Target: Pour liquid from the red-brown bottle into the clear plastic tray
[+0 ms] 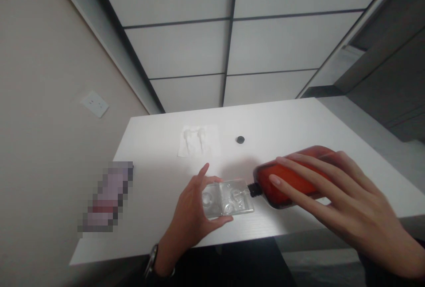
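Observation:
My left hand (194, 209) grips a clear plastic two-part case (229, 197) from its left side, thumb along the near edge and fingers along the far edge. Round hollows show in both halves. In my right hand (345, 194) lies a red-orange bottle (292, 172), tipped on its side. Its uncapped black threaded neck (255, 189) points left, at the right edge of the case. A thin clear streak, perhaps liquid, shows at the mouth over the right half. Part of the bottle is hidden behind my fingers.
Two white small-headed pieces with thin stems (201, 135) lie on a white tissue (212, 143). A small black cap (240, 139) is on the white table (279, 123) behind the case. At left is a pixelated pinkish object (109, 194). A wall socket (94, 103) sits above it.

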The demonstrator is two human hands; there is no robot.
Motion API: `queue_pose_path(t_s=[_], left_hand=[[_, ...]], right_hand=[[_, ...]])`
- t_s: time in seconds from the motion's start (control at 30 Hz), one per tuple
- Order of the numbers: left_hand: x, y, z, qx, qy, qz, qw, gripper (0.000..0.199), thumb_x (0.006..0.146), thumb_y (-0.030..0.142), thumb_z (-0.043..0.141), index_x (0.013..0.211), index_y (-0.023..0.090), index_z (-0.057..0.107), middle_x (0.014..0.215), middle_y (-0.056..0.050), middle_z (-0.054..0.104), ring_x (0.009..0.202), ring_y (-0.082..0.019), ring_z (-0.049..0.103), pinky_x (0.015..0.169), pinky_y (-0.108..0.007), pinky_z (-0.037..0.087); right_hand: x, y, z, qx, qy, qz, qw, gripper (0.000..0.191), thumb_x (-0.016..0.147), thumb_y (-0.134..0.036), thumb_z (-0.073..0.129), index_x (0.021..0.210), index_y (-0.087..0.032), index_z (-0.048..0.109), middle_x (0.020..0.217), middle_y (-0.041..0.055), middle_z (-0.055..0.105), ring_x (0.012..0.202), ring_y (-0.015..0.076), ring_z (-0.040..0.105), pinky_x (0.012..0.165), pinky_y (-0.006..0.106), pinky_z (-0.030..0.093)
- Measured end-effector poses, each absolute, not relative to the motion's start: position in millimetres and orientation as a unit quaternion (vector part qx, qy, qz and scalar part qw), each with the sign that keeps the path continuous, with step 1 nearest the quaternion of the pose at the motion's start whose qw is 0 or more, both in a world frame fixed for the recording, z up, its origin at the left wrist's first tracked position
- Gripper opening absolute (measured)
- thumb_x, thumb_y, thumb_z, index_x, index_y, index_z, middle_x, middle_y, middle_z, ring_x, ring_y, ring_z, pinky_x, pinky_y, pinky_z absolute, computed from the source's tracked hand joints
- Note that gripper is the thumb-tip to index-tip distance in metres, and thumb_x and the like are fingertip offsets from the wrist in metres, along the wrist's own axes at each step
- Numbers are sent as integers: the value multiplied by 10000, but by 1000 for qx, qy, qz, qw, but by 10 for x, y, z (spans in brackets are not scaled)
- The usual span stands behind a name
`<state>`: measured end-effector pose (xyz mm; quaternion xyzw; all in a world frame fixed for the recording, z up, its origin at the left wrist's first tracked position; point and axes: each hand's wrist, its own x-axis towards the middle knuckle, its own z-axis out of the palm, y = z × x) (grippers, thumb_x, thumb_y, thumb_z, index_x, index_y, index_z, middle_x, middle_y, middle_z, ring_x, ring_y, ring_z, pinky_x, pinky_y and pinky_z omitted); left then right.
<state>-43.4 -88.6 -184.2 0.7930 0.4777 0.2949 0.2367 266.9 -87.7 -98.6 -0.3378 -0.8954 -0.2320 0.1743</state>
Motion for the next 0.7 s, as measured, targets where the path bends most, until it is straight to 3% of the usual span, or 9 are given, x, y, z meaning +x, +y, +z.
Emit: queue_pose_path(t_s=[0.27,0.53,0.7], left_hand=[[-436,-884,-1839,793,478,296,234,969,613,198,1009,1397,279,445,1420,-131,653,1313,-389,653,1069,-611,577],[-418,-880,-1822,791,474,307,234,1130,613,194,1004,1524,293,343,1376,-109,691,1223,-355,700,1052,-586,588],[-429,-882,-1832,792,474,303,235,984,624,189,999,1425,286,437,1362,-107,692,1264,-370,679,1047,-575,592]], right_hand=[[2713,-895,-1026,-349,-892,-221,184,644,972,52,518,1527,-273,541,1453,116,680,1304,339,655,1150,586,470],[2700,-903,-1005,-352,-889,-231,181,649,962,59,512,1508,-291,550,1426,86,701,1295,312,656,1169,563,464],[2690,-891,-980,-344,-891,-247,166,653,956,69,506,1517,-266,529,1403,116,703,1240,329,667,1131,581,478]])
